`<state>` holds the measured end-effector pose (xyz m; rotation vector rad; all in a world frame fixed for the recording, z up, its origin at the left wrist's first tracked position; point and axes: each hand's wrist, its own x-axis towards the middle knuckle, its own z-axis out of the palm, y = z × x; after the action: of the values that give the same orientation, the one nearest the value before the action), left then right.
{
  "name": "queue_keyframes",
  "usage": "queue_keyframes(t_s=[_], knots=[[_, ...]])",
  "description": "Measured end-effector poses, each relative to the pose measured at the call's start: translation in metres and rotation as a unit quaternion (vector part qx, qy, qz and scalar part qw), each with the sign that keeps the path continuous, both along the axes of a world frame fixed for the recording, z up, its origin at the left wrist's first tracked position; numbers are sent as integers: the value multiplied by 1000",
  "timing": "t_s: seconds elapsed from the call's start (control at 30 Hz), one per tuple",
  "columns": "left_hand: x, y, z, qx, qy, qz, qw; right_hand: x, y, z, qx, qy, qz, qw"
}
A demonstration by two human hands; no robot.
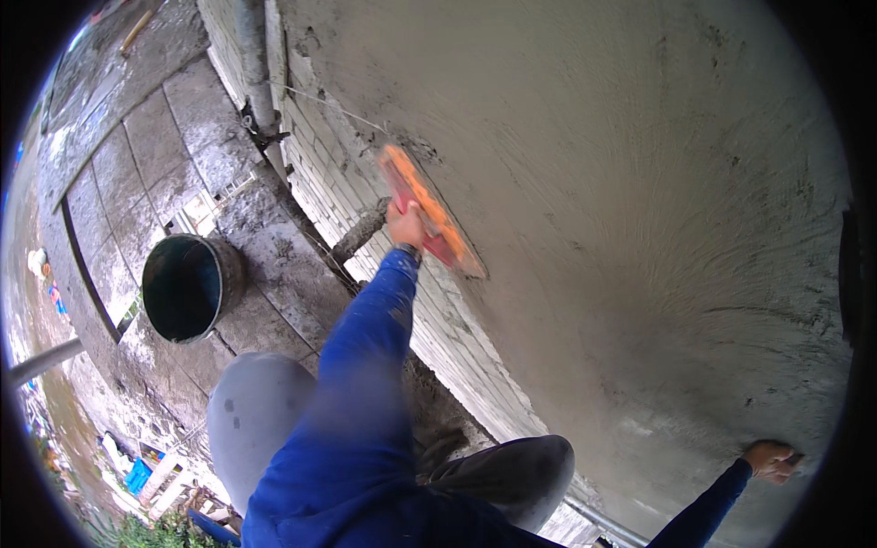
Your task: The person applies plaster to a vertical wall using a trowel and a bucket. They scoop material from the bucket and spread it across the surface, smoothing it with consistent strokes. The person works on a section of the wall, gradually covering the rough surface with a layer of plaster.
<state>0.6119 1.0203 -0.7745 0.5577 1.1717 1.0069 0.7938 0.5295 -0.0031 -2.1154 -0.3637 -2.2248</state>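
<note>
My left hand (407,226) is wrapped round the red grip of an orange and red plastering float (440,217). The float lies along the left edge of a wide grey coat of wet mortar (585,192) on the wall. To the far right, at the end of a dark blue sleeve, my right hand (770,460) is closed against the mortared surface. Something small and dark shows beside its fingers, too unclear to name. Fan-shaped streaks mark the mortar between the two hands.
A dark bucket (190,288) stands on muddy scaffold planks (151,151) to my left. A metal pole (257,64) runs beside the pale bare masonry (475,342). My knees are bent below. Gaps open between planks, with ground and debris far beneath.
</note>
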Motion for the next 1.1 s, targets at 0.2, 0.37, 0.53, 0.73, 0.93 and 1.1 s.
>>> queue_keyframes(t_s=[0.2, 0.37, 0.53, 0.73, 0.93, 1.1], knots=[[-22, 116, 42, 173, 72, -31, 982, -27, -16, -2, 50, -2, -30, 998], [-42, 149, 62, 42, -7, -51, 998, -31, 12, -6, 66, 12, 0, 998], [-13, 54, 26, 4, 92, -57, 994, -25, 7, -5, 60, 3, 4, 998], [17, -103, 95, 66, 84, -40, 993, -27, 12, -9, 46, 10, 12, 999], [-2, -5, 14, -99, 50, -38, 993, -4, 10, 8, -15, -17, 18, 1000], [-36, 106, 68, 192, 125, -60, 972, -25, -9, -7, 35, -10, -4, 999]])
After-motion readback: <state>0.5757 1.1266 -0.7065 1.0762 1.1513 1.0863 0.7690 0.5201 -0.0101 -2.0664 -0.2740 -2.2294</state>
